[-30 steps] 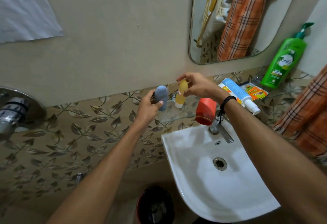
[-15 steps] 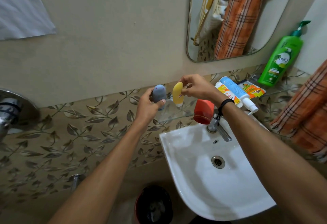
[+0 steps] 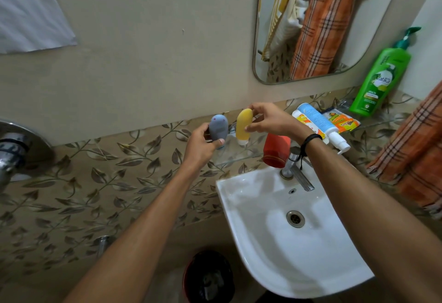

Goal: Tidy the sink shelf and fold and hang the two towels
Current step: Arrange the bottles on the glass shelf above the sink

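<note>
I judge this to be the shelf-tidying step, with the towels not yet begun. My left hand grips a grey bottle, the thumb across its lower front, up and left of the tap. My right hand pinches a yellow bottle between thumb and fingertips, just beside the grey one on the side nearer the tap. Both bottles are upright with the cap end down, over the left end of the glass shelf. I cannot tell whether the caps touch the glass.

Both forearms reach forward and converge toward the wall. The right wrist, which has a black band, crosses above the tap and partly hides a red bottle there.

The next move, as I see it, is to stand the pair side by side on the shelf. I would release one hand at a time, since narrow caps on glass could tip. After that come the red bottle and the tubes, which lie flat up and right of the tap. A green pump bottle stands further right.

A checked towel hangs bunched well right of the tap. I cannot pick out the second towel for certain.
</note>
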